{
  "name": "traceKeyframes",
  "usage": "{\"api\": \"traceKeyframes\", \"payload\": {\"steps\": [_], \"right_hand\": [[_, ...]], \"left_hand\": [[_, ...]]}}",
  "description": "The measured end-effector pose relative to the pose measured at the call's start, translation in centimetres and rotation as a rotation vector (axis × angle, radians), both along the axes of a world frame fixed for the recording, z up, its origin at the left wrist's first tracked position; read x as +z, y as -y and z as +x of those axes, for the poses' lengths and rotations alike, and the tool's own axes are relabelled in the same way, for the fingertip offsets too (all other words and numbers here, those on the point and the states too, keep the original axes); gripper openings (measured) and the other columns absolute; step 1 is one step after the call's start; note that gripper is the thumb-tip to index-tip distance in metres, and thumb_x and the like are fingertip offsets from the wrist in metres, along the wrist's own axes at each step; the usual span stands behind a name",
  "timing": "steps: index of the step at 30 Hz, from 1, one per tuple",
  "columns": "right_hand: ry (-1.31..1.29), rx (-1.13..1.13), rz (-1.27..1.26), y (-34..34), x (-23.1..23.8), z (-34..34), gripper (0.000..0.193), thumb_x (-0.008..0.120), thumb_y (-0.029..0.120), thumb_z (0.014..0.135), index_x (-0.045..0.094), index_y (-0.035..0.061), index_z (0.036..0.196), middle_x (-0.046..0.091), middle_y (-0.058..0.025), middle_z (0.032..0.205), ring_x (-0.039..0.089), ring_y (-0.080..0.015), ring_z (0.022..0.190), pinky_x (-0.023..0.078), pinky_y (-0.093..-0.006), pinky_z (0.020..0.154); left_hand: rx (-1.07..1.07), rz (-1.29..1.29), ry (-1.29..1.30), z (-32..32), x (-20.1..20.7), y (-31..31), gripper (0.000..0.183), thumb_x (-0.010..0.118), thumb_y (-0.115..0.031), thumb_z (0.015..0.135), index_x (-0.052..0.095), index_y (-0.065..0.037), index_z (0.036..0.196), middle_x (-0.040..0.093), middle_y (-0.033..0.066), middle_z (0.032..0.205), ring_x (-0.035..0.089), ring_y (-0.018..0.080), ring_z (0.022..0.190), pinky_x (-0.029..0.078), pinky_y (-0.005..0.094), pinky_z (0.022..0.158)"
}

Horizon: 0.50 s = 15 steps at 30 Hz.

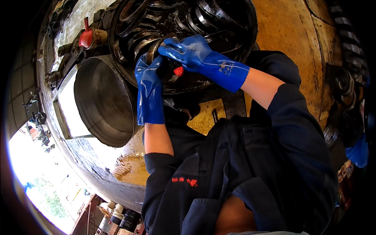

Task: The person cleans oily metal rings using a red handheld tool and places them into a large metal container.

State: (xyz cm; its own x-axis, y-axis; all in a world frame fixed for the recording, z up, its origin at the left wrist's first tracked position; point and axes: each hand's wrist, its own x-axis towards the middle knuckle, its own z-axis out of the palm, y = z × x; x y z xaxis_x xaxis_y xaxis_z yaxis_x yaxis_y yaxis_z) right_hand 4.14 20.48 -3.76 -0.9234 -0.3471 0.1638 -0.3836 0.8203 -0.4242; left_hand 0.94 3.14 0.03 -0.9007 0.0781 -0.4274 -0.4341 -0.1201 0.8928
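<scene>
Two gloved hands are being worked over a big round tub of oily metal rings (172, 23) on a stained yellow bench (290, 43). Largest first: the bench is being taken up mostly by the dark tub (243, 35), w/ a grey metal pan (102, 102) lying tilted just beside it at the left, its rim touching the tub's edge. Above the pan, a red funnel-like cap (86, 38) is sitting on a rusty cylinder.

The left hand (148, 84), in a blue glove, is being held upright at the tub's near rim, fingers pointing up toward the rings; whether its grip is closed on anything can't be told, as the fingertips are being hidden. The right hand (188, 51), also blue-gloved, is being reached in from the right, fingers curled down over a dark ring approx. at the tub's near edge.

Smallest: a red knob (178, 71) is showing just below the right palm, between both hands & nearer the right one. Its long axis can't be told.
</scene>
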Motion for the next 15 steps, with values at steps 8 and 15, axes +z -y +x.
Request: {"api": "traceKeyframes", "payload": {"steps": [8, 15], "right_hand": [[0.616, -0.575, -0.544, -1.4, -1.6, -0.9, 0.036, 0.064, 0.043, 0.093, 0.072, 0.0088, 0.104, 0.073, -0.0106, 0.083, 0.071, -0.0207, 0.081, 0.055, -0.0353, 0.074], [0.999, -0.249, -0.992, -2.1, 0.5, 1.9, 0.026, 0.064, 0.036, 0.098, 0.075, 0.0145, 0.108, 0.072, -0.0056, 0.078, 0.07, -0.0149, 0.073, 0.053, -0.0305, 0.063]], "left_hand": [[-0.104, -0.066, -0.045, -0.2, 0.2, -0.3, 0.033, 0.079, 0.004, 0.08, 0.067, -0.002, 0.11, 0.071, 0.0066, 0.088, 0.066, 0.0149, 0.068, 0.051, 0.0264, 0.056], [-0.007, -0.029, -0.039, -0.1, 0.6, -0.2, 0.029, 0.077, 0.006, 0.081, 0.066, -0.002, 0.107, 0.068, 0.0061, 0.082, 0.062, 0.0155, 0.063, 0.049, 0.026, 0.053]]}}
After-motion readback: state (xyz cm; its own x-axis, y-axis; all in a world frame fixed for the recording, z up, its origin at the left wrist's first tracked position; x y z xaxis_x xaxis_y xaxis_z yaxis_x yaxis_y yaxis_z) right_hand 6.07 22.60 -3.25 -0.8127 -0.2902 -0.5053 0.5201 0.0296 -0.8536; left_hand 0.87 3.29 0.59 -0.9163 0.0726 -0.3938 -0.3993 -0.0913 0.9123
